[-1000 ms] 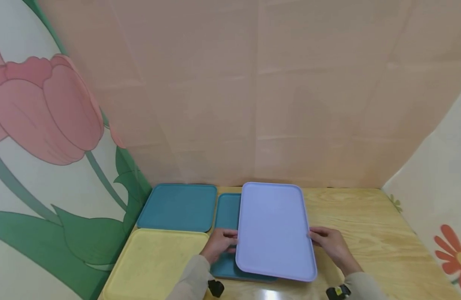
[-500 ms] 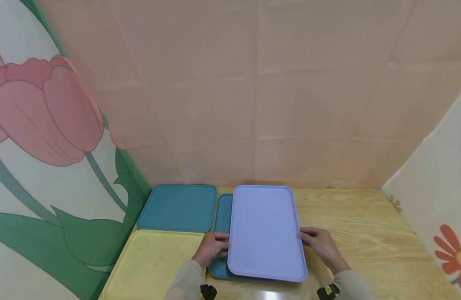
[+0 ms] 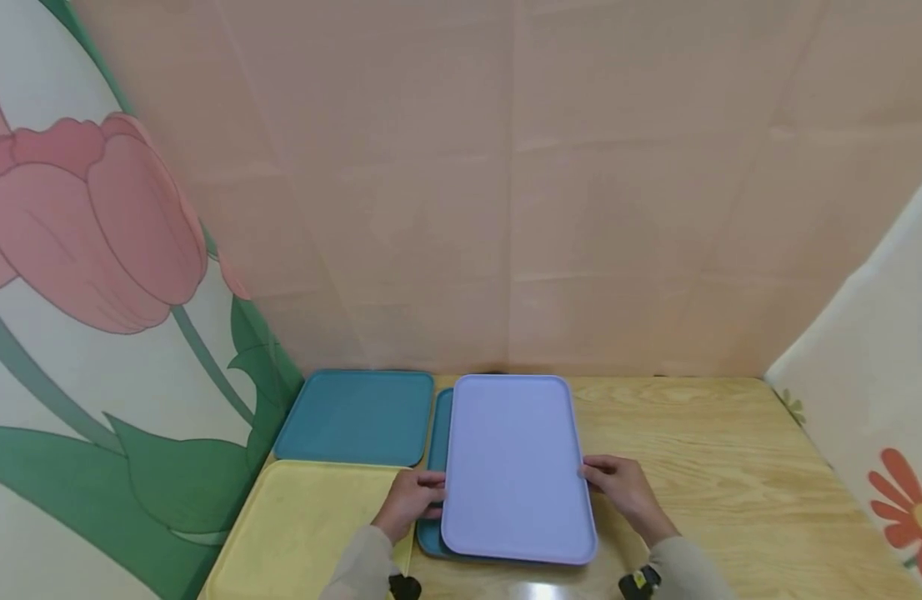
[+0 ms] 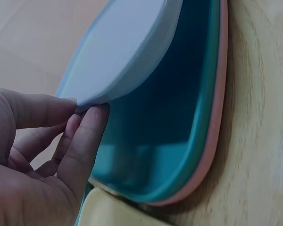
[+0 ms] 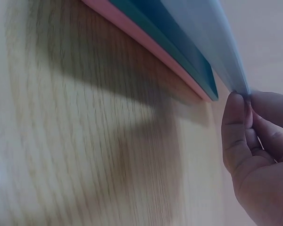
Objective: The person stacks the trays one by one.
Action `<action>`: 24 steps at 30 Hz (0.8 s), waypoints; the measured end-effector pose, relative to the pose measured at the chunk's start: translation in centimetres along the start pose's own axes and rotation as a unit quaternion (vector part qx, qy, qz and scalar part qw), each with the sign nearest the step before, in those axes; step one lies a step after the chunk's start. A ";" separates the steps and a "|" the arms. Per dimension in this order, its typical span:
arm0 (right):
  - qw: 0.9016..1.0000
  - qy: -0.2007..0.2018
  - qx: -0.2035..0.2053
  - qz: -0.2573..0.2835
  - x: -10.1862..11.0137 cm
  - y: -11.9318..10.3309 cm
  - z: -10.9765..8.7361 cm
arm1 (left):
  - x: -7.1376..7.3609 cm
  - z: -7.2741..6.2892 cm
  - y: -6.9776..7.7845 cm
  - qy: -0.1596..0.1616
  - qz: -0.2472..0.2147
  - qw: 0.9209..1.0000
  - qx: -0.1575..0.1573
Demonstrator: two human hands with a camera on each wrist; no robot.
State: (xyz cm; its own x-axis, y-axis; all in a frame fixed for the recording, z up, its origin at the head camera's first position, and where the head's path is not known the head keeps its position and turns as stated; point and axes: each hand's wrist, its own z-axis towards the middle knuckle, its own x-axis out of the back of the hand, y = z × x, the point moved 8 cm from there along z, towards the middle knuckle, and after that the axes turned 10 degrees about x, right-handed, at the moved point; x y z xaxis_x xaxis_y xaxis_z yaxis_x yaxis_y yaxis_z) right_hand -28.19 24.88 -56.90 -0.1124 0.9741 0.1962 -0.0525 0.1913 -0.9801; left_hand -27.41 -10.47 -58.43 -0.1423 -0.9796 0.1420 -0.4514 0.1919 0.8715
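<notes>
A lavender tray [image 3: 517,467] is held over a teal tray [image 3: 433,533], covering most of it in the head view. My left hand [image 3: 408,502] pinches its left rim between thumb and fingers; my right hand [image 3: 624,492] pinches the right rim. In the left wrist view a gap shows between the lavender tray [image 4: 127,42] and the teal tray [image 4: 155,136]. A pink tray [image 4: 212,165] lies directly beneath the teal one, its edge showing. The right wrist view also shows the lavender tray [image 5: 217,42] raised above that stack.
Another teal tray [image 3: 356,417] lies at the back left of the wooden table [image 3: 701,467]. In front of it is a yellow tray [image 3: 303,525], close to my left forearm. A papered wall [image 3: 506,208] rises behind the table's back edge.
Both hands have carried the lavender tray to the left, so it now covers more of the teal tray beneath. The teal tray at the back left and the yellow tray have stayed put.
</notes>
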 end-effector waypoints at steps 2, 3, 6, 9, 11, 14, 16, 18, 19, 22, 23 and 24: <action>0.998 0.029 -0.024 -0.058 -1.0 0.8 0.6 | 0.3 -0.1 -0.1 0.002 -0.003 1.000 -0.002; 0.995 0.053 -0.035 -0.079 -1.3 1.1 0.7 | 0.4 -0.1 -0.2 0.002 -0.004 1.000 -0.002; 0.994 0.063 -0.040 -0.082 -1.6 1.2 0.9 | 0.8 -0.1 -0.4 0.004 -0.002 1.000 -0.003; 0.994 0.064 -0.047 -0.071 -1.8 0.9 0.7 | 1.1 -0.1 -0.6 0.007 0.000 1.000 -0.001; 0.994 0.066 -0.049 -0.071 -2.0 0.9 0.8 | 1.3 -0.1 -0.6 0.011 0.003 1.000 0.000; 0.993 0.068 -0.052 -0.076 -2.4 0.9 0.8 | 1.6 -0.2 -0.6 0.018 0.007 1.000 0.001; 0.993 0.066 -0.059 -0.079 -2.7 1.2 1.0 | 1.9 -0.2 -0.6 0.022 0.012 1.000 0.001; 0.992 0.066 -0.067 -0.085 -2.9 1.5 1.1 | 2.0 -0.1 -0.7 0.024 0.015 1.000 0.001; 0.991 0.065 -0.072 -0.090 -3.0 1.7 1.2 | 2.1 -0.1 -0.8 0.024 0.017 1.000 0.001; 0.988 0.071 -0.081 -0.108 -3.5 1.9 1.3 | 2.3 0.0 -0.9 0.023 0.018 1.000 0.000; 0.988 0.072 -0.078 -0.108 -3.6 1.8 1.4 | 2.4 0.0 -1.0 0.023 0.017 1.000 -0.001; 0.990 0.059 -0.070 -0.104 -3.7 1.5 1.3 | 2.4 0.0 -1.1 0.022 0.015 1.000 -0.001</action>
State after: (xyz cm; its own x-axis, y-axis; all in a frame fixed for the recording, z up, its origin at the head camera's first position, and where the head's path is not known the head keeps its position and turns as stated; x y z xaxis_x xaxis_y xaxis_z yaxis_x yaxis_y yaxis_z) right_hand -29.15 21.38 -59.05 0.0031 0.9176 0.3974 0.0769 0.3961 -0.9150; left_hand -27.29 -13.05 -59.02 -0.1175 -0.9750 0.1886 -0.4455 0.2215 0.8675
